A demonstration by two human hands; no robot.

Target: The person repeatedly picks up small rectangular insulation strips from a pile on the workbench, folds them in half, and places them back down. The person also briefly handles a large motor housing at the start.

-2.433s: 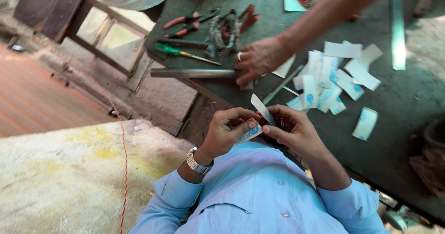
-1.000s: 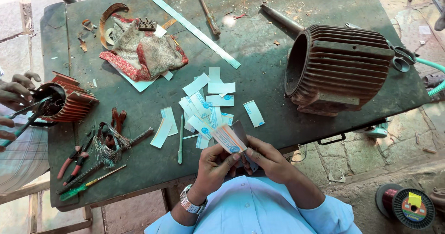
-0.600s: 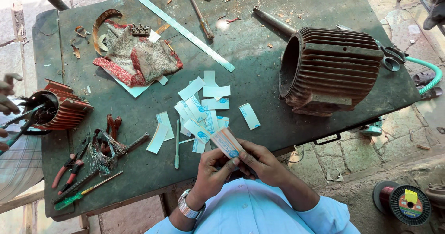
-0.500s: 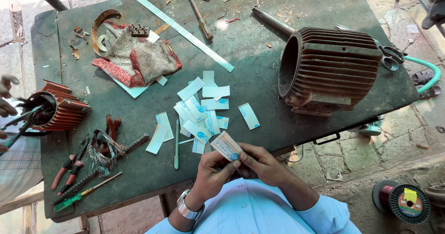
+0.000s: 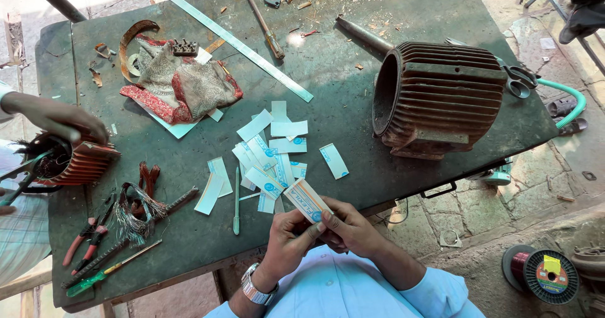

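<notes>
Paper strip [image 5: 307, 199], folded and held at the near table edge [image 5: 189, 255], looks light, thin and easily creased. Left hand [image 5: 288, 237] and right hand [image 5: 345, 228] both pinch its lower end with closed fingertips; holding by the edges seems best. More cut strips [image 5: 271, 154] lie just beyond.

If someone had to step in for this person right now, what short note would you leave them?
Left hand and right hand: both pinch one folded paper slip at the near table edge.
Cut paper slips: scattered loose on the green table, just beyond the hands.
Ribbed motor housing: lying on its side, to the right.
Done: many slips lie cut. Left: the slip in hand is not set down.
A co-worker's hand rests on a smaller wound stator, far left.
</notes>
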